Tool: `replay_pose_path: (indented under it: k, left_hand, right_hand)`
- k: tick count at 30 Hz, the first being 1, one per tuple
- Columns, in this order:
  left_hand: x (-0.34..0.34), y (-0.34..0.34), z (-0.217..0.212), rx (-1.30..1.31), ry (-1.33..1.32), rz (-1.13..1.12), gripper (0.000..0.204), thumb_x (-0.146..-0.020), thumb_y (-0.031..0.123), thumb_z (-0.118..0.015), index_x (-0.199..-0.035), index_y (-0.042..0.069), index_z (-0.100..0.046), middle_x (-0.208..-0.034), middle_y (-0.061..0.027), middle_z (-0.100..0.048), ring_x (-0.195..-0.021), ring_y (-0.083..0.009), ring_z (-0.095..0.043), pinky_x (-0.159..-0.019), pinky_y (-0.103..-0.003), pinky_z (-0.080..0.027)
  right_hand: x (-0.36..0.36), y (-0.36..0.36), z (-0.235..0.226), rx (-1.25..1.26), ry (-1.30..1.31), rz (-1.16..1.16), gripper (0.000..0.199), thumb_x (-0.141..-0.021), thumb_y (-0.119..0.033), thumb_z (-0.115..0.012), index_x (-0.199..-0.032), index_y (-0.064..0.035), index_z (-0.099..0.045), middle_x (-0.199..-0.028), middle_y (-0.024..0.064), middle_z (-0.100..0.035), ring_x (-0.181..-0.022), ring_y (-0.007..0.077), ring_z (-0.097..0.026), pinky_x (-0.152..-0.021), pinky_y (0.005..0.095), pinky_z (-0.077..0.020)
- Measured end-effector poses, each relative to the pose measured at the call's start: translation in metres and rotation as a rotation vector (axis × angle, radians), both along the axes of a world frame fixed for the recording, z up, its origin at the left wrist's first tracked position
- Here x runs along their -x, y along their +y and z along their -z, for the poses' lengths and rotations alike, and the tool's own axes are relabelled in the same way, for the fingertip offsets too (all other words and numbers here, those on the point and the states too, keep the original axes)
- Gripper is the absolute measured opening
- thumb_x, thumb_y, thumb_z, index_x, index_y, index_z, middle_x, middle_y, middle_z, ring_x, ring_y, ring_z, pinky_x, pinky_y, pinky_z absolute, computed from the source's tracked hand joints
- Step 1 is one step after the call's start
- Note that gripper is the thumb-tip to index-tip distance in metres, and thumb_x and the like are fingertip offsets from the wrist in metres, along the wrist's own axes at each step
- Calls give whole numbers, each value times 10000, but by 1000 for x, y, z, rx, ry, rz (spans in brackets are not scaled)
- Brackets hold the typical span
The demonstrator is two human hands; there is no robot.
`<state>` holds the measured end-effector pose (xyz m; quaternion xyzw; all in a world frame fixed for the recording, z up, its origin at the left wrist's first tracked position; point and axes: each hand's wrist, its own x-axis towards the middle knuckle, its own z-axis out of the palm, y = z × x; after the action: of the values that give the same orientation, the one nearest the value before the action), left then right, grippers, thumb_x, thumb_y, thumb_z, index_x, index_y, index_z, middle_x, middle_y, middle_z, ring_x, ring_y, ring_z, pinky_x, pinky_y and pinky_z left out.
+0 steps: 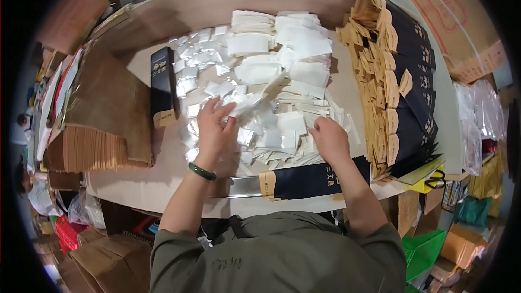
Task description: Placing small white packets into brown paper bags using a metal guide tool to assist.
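My left hand [214,131], with a dark green bangle on its wrist, hovers over the small clear packets [203,54] left of the table's middle. Its fingers are apart. Just beyond its fingertips is a blurred white slip [266,89]; whether they touch cannot be made out. My right hand [332,140] has curled fingers above the scattered thin white strips [339,111], and what it pinches, if anything, is hidden. Under my right forearm lies a dark blue pouch [304,182] with a tan end, beside a silver strip [245,186].
Stacked white paper packets [304,38] fill the back middle. Rows of dark blue and tan pouches [404,87] line the right side. At left stand a dark box [163,87] and an open brown carton [108,108]. Black-handled scissors [435,179] sit at the right edge.
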<state>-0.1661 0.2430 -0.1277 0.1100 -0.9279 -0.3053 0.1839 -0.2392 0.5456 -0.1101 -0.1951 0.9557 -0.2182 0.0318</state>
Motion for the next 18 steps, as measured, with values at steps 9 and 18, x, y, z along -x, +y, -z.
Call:
replay_pose_path:
  k: [9, 18]
  left_hand:
    - [-39, -9, -39, -204, -6, -124, 241, -907, 40, -666, -1143, 23, -614, -802, -112, -651, -711, -165, -639, -625, -282, -490]
    - [-88, -18, -63, -171, -4, -193, 241, -947, 54, -610, -1186, 23, -595, -738, -119, -662, -671, -189, -675, -628, -300, -494]
  right_hand:
    - [-13, 26, -15, 162, -67, 71, 155, -878, -139, -664, -975, -19, -648, -883, 143, -640, -789, 307, -634, -708, 375, -500]
    - [-48, -36, -18, 245, -77, -272, 138, -883, -137, -661, -890, -1, -641, -866, 151, -611, -754, 322, -625, -703, 375, -509]
